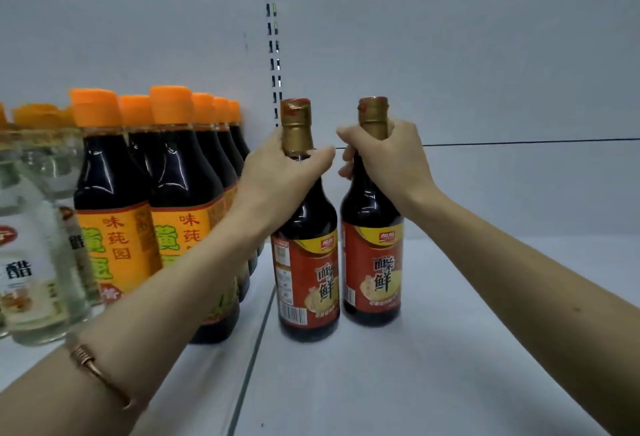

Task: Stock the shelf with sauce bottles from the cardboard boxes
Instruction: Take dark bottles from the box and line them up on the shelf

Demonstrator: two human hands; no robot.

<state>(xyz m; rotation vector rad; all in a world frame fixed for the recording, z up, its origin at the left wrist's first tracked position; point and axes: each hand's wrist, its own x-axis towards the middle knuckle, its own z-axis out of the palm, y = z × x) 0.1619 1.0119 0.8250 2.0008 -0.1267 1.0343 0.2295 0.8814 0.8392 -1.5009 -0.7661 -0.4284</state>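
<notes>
Fingers (349,161) of each hand wrap one upright sauce bottle's (306,255) neck.

- The left hand (277,175) covers the neck of the left red-label bottle (306,262); its fingers are out of sight behind the glass.
- The right hand (388,158) hides the neck of the right red-label bottle (372,262).
- Left of these, the orange-capped bottles (180,193) overlap, the rear ones mostly hidden.
- The clear bottles (31,245) are blurred and cut off by the left edge.
- Small label print is unreadable.
</notes>
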